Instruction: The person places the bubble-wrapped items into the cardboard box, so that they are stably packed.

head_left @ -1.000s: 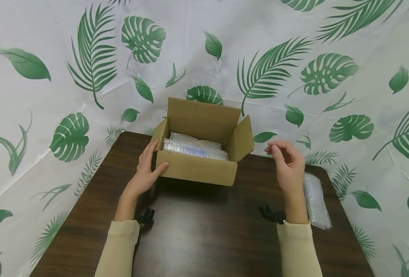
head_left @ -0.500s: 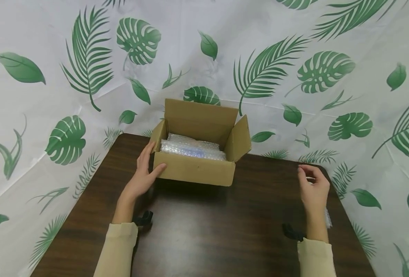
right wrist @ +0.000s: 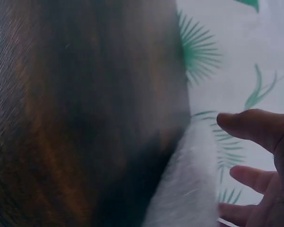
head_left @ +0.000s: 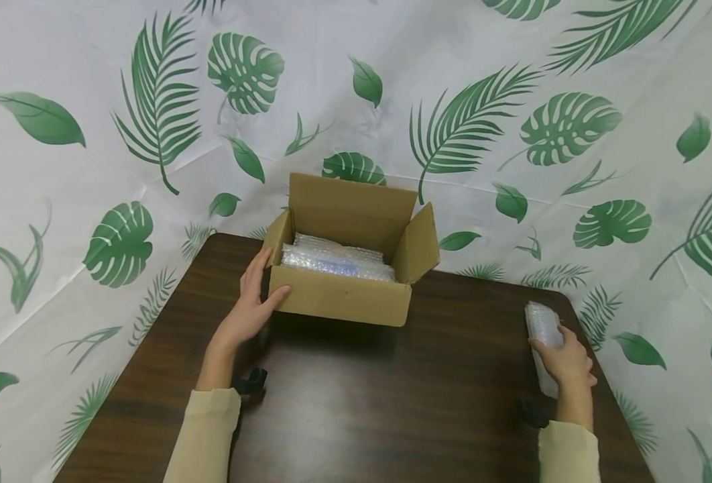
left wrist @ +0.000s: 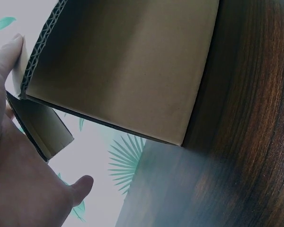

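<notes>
An open cardboard box (head_left: 340, 295) holds several bubble-wrapped packs (head_left: 338, 260), some bluish inside. My left hand (head_left: 250, 312) rests at the box's left front corner, thumb at the front wall and fingers along the left side. In the left wrist view, one finger (left wrist: 7, 56) lies against the flap's corrugated edge. Over at the right, another bubble-wrapped pack (head_left: 543, 329) lies on the table, with my right hand (head_left: 567, 362) partly covering it. The right wrist view has that hand's thumb and fingers spread beside the bubble wrap (right wrist: 187, 184); contact is hard to tell.
A dark wooden table (head_left: 356, 402) carries everything. The box's back flap (head_left: 352, 201) and right flap (head_left: 422, 245) stand up. Close behind hangs a white leaf-print curtain (head_left: 392, 121). Each wrist wears a black strap.
My right hand has moved right and down, from beside the box to the bubble-wrapped pack at the table's right. The left hand has stayed on the box.
</notes>
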